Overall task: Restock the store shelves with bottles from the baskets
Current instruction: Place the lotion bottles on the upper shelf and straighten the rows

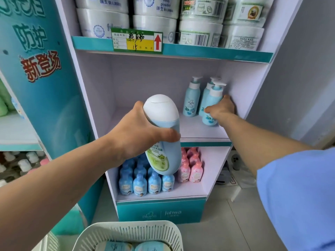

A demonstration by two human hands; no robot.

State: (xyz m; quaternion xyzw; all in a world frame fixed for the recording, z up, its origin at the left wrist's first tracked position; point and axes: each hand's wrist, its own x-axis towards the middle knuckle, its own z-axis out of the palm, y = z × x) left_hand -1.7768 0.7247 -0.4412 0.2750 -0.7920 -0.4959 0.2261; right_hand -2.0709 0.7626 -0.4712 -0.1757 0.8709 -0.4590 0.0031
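My left hand (134,132) grips a large light-blue bottle (163,134) with a white oval cap and a green label, held upright in front of the middle shelf (197,132). My right hand (222,109) reaches to the shelf's right end and holds a small blue pump bottle (213,105) that stands on the shelf board. Two more blue pump bottles (191,101) stand just behind it. A white slotted basket (130,232) sits at the bottom centre with more pale-blue bottles (130,246) lying inside.
White powder tubs (155,24) fill the upper shelf above a green and yellow price tag (136,42). Small blue bottles (145,178) and pink bottles (190,168) pack the lower shelf. A teal display panel (39,78) stands at left; a grey wall is at right.
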